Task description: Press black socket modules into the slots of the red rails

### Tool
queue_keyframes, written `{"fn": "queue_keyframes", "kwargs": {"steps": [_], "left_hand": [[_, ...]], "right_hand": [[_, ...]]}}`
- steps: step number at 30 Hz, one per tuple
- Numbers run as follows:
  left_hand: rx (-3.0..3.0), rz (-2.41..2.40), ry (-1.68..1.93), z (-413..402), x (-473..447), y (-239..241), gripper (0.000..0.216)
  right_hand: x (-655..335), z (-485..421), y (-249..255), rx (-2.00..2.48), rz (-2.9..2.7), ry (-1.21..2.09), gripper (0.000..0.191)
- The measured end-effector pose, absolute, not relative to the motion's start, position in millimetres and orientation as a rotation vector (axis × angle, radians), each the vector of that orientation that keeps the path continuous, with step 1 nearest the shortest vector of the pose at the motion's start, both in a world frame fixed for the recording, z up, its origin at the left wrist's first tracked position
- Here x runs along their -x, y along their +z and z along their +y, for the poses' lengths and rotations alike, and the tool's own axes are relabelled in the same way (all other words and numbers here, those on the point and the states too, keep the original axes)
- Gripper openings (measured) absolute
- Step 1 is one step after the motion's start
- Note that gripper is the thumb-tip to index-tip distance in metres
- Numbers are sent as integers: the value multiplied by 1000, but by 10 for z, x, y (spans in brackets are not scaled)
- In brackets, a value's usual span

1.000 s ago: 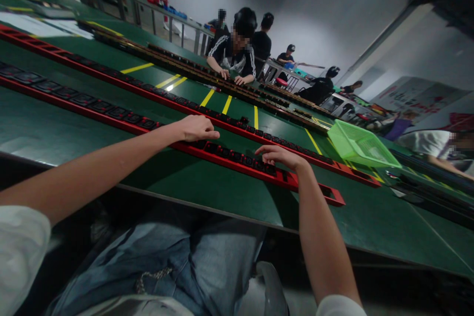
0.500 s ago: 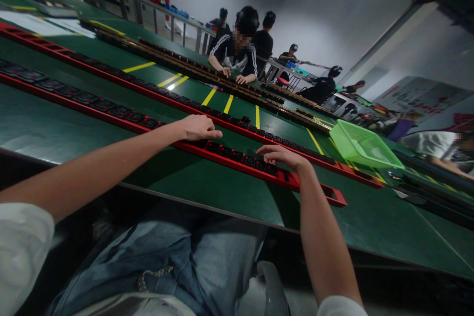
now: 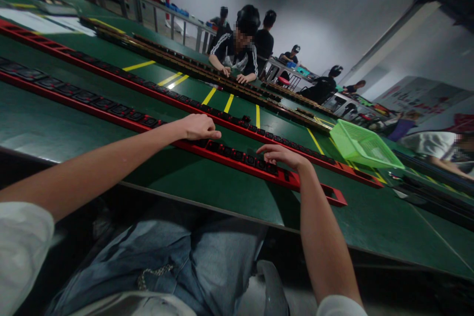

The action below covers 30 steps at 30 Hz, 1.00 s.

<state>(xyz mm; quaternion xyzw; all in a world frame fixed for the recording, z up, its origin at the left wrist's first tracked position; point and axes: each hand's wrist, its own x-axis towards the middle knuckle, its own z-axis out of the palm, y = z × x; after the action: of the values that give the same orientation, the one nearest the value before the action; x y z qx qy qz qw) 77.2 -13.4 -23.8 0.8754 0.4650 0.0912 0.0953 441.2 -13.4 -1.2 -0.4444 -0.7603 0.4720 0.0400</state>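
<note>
A long red rail [image 3: 225, 159] lies across the near part of the table, with a row of square black pieces [image 3: 237, 154] set along it. My left hand [image 3: 202, 127] rests over the rail's middle, fingers curled under and thumb pointing right; whatever is beneath the fingers is hidden. Toward the rail's right end, my right hand [image 3: 283, 155] hovers at or just above the black pieces, fingers bent and apart, with nothing visible in them. I cannot tell whether its fingertips touch. Behind both hands runs a second red rail [image 3: 355, 176], also filled with black pieces.
A light green basket [image 3: 365, 145] stands on the green table [image 3: 237, 197] at the right. Farther back, a co-worker [image 3: 237, 52] leans over long brown-black strips [image 3: 177, 61]. Paper sheets [image 3: 33, 22] lie at far left; dark rails [image 3: 437, 195] lie at right.
Almost nothing differs. My left thumb has shifted slightly, and both hands keep their places over the near rail.
</note>
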Motion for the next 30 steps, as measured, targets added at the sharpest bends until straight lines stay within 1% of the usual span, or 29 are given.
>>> {"fn": "queue_keyframes", "kwargs": {"steps": [5, 15, 27, 30], "left_hand": [[-2595, 1355, 292, -136, -773, -246, 63], [-2541, 1313, 321, -130, -768, -255, 62], [-2452, 1442, 275, -194, -814, -180, 60], [-2432, 1407, 320, -193, -796, -202, 60]], "right_hand": [[-4420, -123, -18, 1357, -2332, 1449, 45], [-4396, -143, -8, 1359, -2328, 1443, 45], [-4408, -136, -5, 1359, -2322, 1451, 45], [-4411, -127, -17, 1367, -2317, 1451, 45]]}}
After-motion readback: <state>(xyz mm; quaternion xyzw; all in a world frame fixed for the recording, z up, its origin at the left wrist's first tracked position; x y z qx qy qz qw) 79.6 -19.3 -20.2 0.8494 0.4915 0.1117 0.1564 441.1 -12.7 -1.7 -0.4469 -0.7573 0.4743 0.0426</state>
